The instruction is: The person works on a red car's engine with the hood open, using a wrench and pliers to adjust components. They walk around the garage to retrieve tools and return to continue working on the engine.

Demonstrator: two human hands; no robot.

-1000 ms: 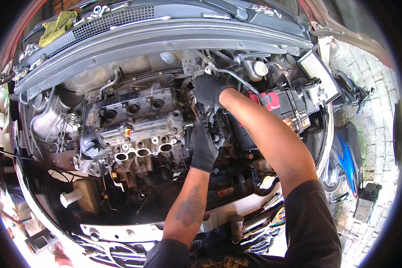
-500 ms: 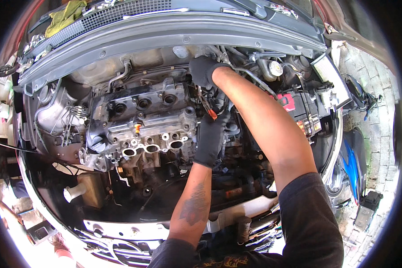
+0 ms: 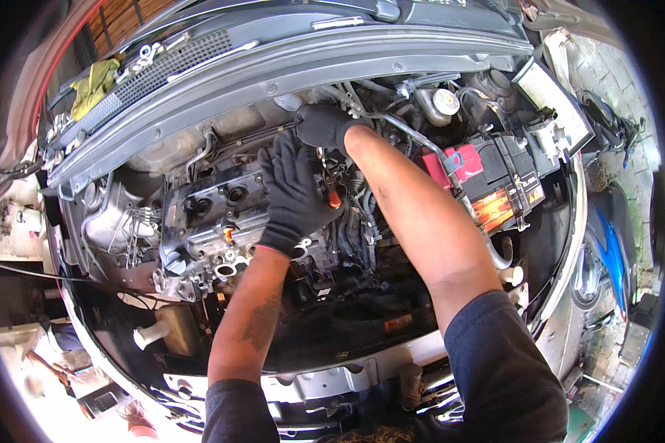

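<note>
My left hand [image 3: 294,190], in a black glove, lies over the right end of the black engine cover [image 3: 207,210]. Its fingers are stretched out and point toward the windscreen. At the back right end of the engine my right hand [image 3: 321,127], gloved in black too, is closed with its fingers curled under. What it grips is hidden. Just below it an orange part [image 3: 334,199], perhaps a handle, shows beside the left hand's edge; its kind cannot be made out. Dark hoses and wiring [image 3: 358,229] run down to the right of the engine.
Right of my right forearm sits a battery [image 3: 499,177] with a red terminal cover [image 3: 458,164]. A fluid reservoir [image 3: 437,103] with a white cap stands behind. Tools and a yellow-green cloth [image 3: 94,88] lie along the cowl. The front crossmember [image 3: 332,384] spans the near side.
My left hand has risen from the hoses and moved left, fingers now extended over the engine cover. The right hand stays at the engine's back end. The view has shifted a little.
</note>
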